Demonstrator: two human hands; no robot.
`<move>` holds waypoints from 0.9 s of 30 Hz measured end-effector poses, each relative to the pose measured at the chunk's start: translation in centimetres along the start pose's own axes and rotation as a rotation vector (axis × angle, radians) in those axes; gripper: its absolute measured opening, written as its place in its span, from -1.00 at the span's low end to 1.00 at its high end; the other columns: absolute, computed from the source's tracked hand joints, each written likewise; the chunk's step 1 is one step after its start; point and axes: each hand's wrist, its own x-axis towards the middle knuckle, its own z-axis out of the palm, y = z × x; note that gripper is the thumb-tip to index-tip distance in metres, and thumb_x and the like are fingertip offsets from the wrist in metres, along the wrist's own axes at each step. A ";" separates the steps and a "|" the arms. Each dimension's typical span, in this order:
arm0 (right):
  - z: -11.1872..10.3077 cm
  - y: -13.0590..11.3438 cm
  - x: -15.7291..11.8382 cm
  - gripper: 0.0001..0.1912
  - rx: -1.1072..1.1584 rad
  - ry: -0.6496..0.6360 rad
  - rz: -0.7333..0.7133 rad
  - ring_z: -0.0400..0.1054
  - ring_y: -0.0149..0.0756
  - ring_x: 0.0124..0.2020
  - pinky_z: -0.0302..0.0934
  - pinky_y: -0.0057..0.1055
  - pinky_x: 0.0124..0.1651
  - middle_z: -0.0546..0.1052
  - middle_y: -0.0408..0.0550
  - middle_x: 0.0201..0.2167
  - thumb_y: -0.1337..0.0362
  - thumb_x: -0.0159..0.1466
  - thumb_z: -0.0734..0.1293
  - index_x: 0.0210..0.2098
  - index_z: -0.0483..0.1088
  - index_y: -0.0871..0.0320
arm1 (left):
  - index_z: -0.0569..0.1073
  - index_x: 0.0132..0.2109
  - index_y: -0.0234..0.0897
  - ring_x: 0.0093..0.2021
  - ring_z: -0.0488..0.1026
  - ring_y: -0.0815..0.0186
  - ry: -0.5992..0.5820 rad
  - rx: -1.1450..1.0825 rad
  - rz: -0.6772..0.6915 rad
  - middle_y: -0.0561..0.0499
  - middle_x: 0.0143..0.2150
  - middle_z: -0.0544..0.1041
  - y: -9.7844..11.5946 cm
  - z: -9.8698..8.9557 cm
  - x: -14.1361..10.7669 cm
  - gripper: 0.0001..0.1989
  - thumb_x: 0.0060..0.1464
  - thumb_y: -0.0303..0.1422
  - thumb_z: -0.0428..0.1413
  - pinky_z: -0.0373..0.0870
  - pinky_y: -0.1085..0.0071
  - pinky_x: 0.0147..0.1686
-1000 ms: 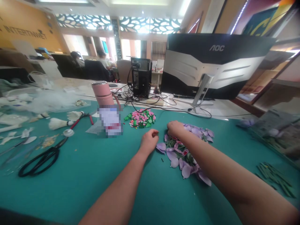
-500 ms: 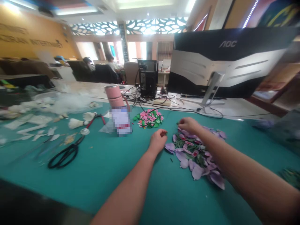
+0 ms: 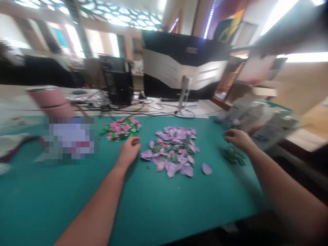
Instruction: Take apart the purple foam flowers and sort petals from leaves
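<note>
My left hand (image 3: 128, 152) hovers just left of a pile of lilac petals (image 3: 171, 168), its fingers curled in toward the thumb. Whatever they hold, if anything, is too small to make out. Out to the right, my right hand (image 3: 240, 139) is pinched at the fingertips, above a small heap of green stem-like pieces (image 3: 234, 155). A dark speck shows at those fingertips, too blurred to name. Green and red bits are mixed in among the petals. One loose petal (image 3: 206, 169) lies right of the pile.
Pink and green small pieces (image 3: 123, 128) are heaped behind my left hand. A pink tumbler (image 3: 52, 102) stands at the left by a blurred-out item. Cables, a computer tower (image 3: 118, 80) and a monitor (image 3: 184, 68) line the back. Plastic bags (image 3: 261, 118) sit at right.
The view has swung to the right. My right hand has moved from the far side of the petal pile across to the green heap; my left hand stays beside the petals.
</note>
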 end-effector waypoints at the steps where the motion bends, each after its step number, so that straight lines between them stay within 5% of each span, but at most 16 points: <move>1: -0.3 1.5 -0.6 -0.67 -0.051 0.010 0.040 0.49 -0.18 -0.12 0.27 -0.38 -0.09 0.62 0.05 -0.12 0.26 0.23 0.30 -0.05 0.51 0.21 | 0.49 -0.01 -0.34 -0.34 0.49 0.24 -0.011 -0.012 -0.005 -0.01 -0.30 0.52 -0.4 0.1 0.5 -0.58 -0.06 -0.36 0.10 0.42 0.34 -0.20; 7: 0.9 5.5 -3.2 -0.66 -0.188 -0.022 0.132 0.48 -0.11 -0.10 0.25 -0.36 -0.14 0.62 0.05 -0.12 0.25 0.19 0.32 -0.06 0.55 0.16 | 0.51 0.00 -0.23 -0.36 0.47 0.25 -0.001 -0.002 -0.018 0.07 -0.36 0.49 -1.3 -0.2 0.7 -0.52 -0.13 -0.27 0.11 0.32 0.44 -0.35; 14: 2.2 4.2 -3.5 -0.70 -0.146 -0.034 0.035 0.50 -0.01 -0.15 0.24 -0.28 -0.20 0.61 0.20 -0.14 0.24 0.24 0.30 -0.11 0.55 0.21 | 0.53 -0.05 -0.28 -0.37 0.42 0.27 0.002 0.076 0.017 0.04 -0.38 0.49 -0.2 -0.3 -1.2 -0.59 -0.10 -0.33 0.07 0.33 0.41 -0.31; 17: 2.5 -0.6 -2.5 -0.67 -0.096 -0.028 -0.101 0.49 -0.09 -0.14 0.25 -0.30 -0.11 0.61 0.04 -0.12 0.16 0.28 0.26 -0.05 0.52 0.13 | 0.52 -0.04 -0.30 -0.39 0.43 0.28 0.023 0.088 0.009 0.06 -0.42 0.48 -0.7 -0.1 -1.0 -0.59 -0.08 -0.38 0.05 0.35 0.41 -0.30; 22: 2.6 -15.3 -2.7 -0.72 0.004 -0.113 -0.537 0.46 -0.23 -0.14 0.22 -0.44 -0.12 0.62 -0.10 -0.14 0.21 0.31 0.21 -0.17 0.55 0.04 | 0.51 -0.05 -0.30 -0.37 0.45 0.30 0.028 0.058 0.006 0.05 -0.42 0.48 -1.0 -0.1 -0.8 -0.63 -0.05 -0.44 0.05 0.38 0.40 -0.25; 27: 5.0 -26.1 -2.6 -0.72 -0.070 -0.198 -0.654 0.48 -0.23 -0.16 0.19 -0.47 -0.17 0.63 -0.04 -0.18 0.23 0.31 0.22 -0.19 0.57 0.06 | 0.50 -0.02 -0.32 -0.37 0.47 0.33 0.021 0.043 -0.009 0.03 -0.38 0.51 -0.3 -0.1 -1.3 -0.63 -0.01 -0.50 0.04 0.40 0.43 -0.25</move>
